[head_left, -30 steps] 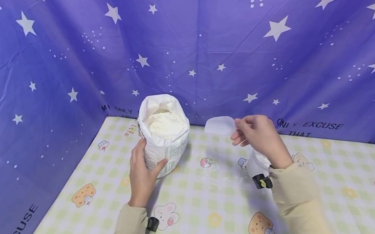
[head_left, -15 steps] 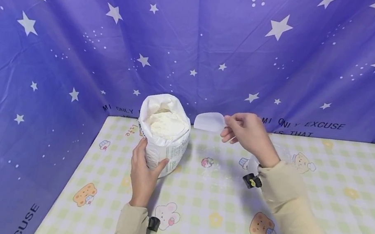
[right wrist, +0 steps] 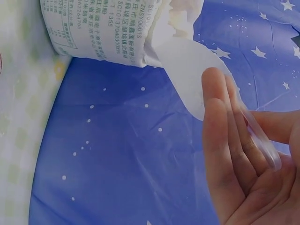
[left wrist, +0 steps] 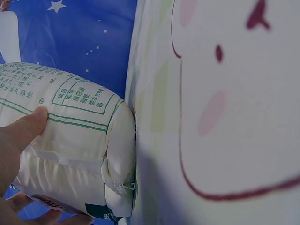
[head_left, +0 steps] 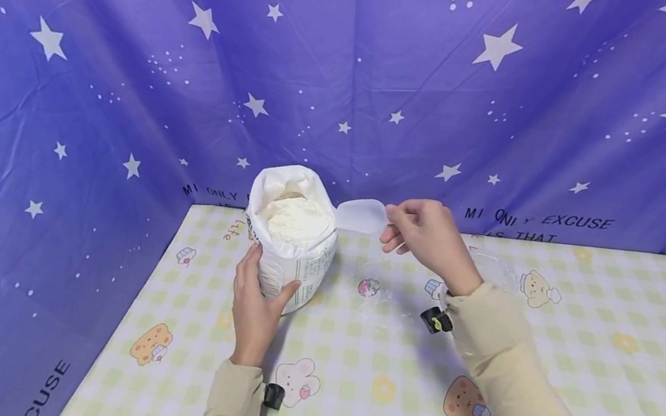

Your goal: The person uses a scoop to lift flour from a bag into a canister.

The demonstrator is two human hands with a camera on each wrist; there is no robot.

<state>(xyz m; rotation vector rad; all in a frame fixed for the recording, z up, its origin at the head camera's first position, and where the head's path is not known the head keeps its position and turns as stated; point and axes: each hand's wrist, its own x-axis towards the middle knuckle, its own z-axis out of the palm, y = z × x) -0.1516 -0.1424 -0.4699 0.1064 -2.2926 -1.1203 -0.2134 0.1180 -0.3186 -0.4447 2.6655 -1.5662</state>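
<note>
White bag (head_left: 288,265), green print, stands upright, mouth open; pale powder (head_left: 299,220) sits inside, below the rim. Translucent whitish scoop (head_left: 363,215): raised, at 3 o'clock from the bag's mouth, blade toward 9 o'clock; contact with rim unclear.

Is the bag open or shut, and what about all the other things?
Bag: open, standing
White powder: uncovered inside the bag
Plastic tool: held up near the bag's rim
Left hand: gripping the bag
Right hand: pinching the tool
Clear thing: mostly hidden, can't tell
Tablecloth: spread flat
Curtain: hanging, creased
</note>
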